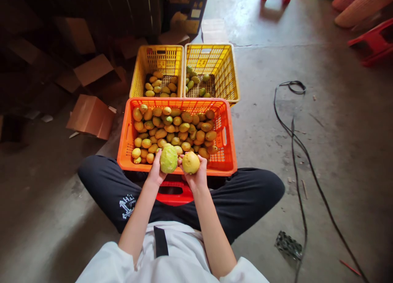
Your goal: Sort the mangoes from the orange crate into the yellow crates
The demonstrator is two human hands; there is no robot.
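My left hand (157, 170) is closed around a pale green fruit (168, 159), and my right hand (198, 174) grips a yellow fruit (190, 162). Both are held side by side just above the near rim of an orange crate (229, 152) full of several yellow and orange fruits. Behind it stand two yellow crates: the left one (144, 66) holds several yellow fruits, the right one (224, 70) several greener ones. I sit with legs spread around the orange crate.
A red stool (175, 195) sits under me. Cardboard boxes (91, 116) lie at the left. A black cable (294, 140) runs across the concrete floor at right. Red stools (373, 41) and baskets (362, 5) stand at the far right.
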